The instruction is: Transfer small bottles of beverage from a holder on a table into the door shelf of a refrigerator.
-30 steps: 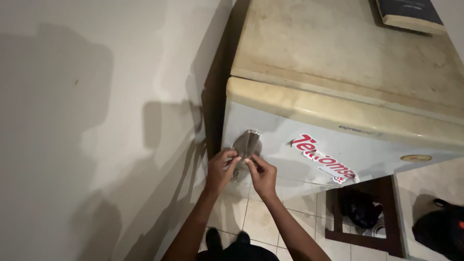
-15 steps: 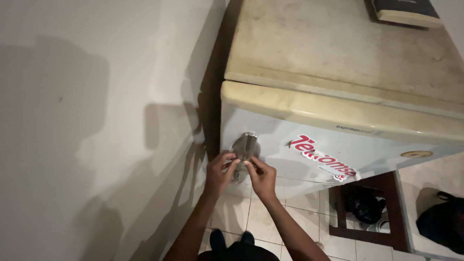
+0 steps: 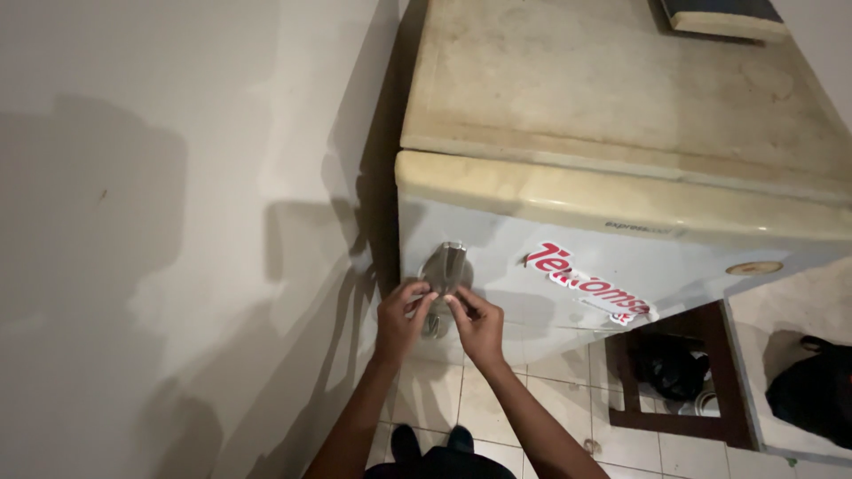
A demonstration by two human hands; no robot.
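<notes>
Round metal latch (image 3: 446,270) sits on the front face of the chest freezer (image 3: 568,266), near its left corner, just below the lid's rim. Grey, shiny, with a raised vertical bar across its middle. Its lower part is covered by my fingers.

My left hand (image 3: 401,317) comes up from below, fingers curled together and pinched at the lower left edge of the latch. My right hand (image 3: 477,324) mirrors it, fingertips pressed together at the lower right edge, touching the latch. Whether anything small is held between the fingertips, I cannot tell; the light is dim and the fingers overlap. The two hands are nearly touching each other under the latch.

Freezer lid (image 3: 621,98) is shut, cream-coloured and stained, wide and flat. A red and white sticker (image 3: 590,284) is stuck slantwise on the white front panel, to the right of the latch. A small oval badge (image 3: 754,267) lies farther right on the same panel.

On the far right corner of the lid rests a dark flat object (image 3: 723,16), partly cut off by the frame.

Left of the freezer, a bare white wall (image 3: 177,222) carries the shadows of my arms. Below: pale tiled floor (image 3: 541,417); my dark shoes (image 3: 435,439); a dark wooden stand (image 3: 670,381) holding dark items; a black bag (image 3: 812,395) at the right edge.
</notes>
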